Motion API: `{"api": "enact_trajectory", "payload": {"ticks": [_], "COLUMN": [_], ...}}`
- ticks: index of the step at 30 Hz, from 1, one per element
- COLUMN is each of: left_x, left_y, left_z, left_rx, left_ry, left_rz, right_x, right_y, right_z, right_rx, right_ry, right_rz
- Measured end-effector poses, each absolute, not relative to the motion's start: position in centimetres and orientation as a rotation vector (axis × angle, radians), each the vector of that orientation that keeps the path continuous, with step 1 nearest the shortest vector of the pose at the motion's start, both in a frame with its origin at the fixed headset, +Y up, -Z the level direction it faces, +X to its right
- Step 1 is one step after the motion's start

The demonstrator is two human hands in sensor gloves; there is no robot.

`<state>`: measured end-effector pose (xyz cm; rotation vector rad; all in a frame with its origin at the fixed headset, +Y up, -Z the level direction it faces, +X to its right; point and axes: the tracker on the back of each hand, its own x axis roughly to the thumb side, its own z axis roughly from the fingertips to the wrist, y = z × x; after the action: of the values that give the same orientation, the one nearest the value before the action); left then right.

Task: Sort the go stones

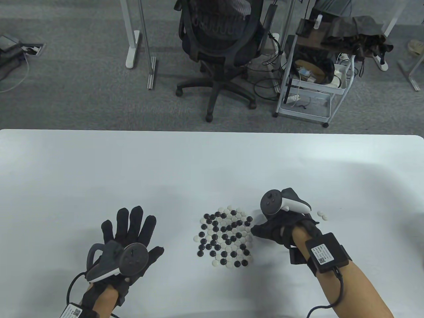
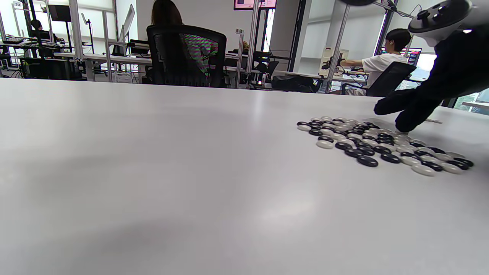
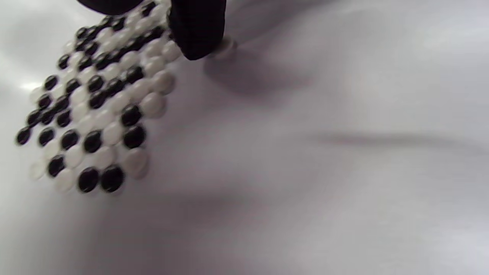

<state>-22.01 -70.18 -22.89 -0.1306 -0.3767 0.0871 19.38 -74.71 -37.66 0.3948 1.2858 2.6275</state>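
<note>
Left hand: the left hand (image 1: 127, 238) lies flat on the surface (image 1: 212, 165) with its fingers spread and straight, grasping nothing, well apart from the stones on its right. The risk here is small; it plays no part unless it slides right and nudges the pile's near edge.

Mixed stones: the pile of black and white Go stones (image 1: 225, 237) sits between the two hands, closer to the right one. Black and white lie packed side by side, touching, in one flat layer. Because they touch, pulling one stone is likely to drag its neighbours and mix the colours further.

Right hand: the right hand (image 1: 275, 228) reaches into the pile's right edge with its fingertips (image 3: 196, 34) down. In the right wrist view one fingertip sits over a white stone (image 3: 225, 47) at the pile's edge; whether the stone is pinched or only pressed cannot be told. A smooth rounded stone could slip from a gloved fingertip and skid across the slick surface.

Sorted white stones: a few white stones (image 1: 323, 215) lie just right of the right hand, behind its tracker. The wrist or tracker could sweep them away on the return pass, or a black stone could be carried over by mistake.
</note>
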Motion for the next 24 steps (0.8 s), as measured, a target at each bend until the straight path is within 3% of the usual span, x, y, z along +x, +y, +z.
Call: {"api": "enact_trajectory", "payload": {"ticks": [11,24], "left_x": [-22.0,-22.1], "left_y": [-70.2,-70.5], "left_z": [-22.9,-23.1], "left_rx": [-0.132,-0.152], "left_ry": [-0.379,-0.369], "left_rz": [0.083,0.078], "right_x": [30.4,34.5], "right_y": [-74.4,-74.3], "right_z": [-39.5,-39.2], "right_rx": [-0.097,-0.277], "right_ry": [1.172,1.087], "right_rz": [2.64,2.631]}}
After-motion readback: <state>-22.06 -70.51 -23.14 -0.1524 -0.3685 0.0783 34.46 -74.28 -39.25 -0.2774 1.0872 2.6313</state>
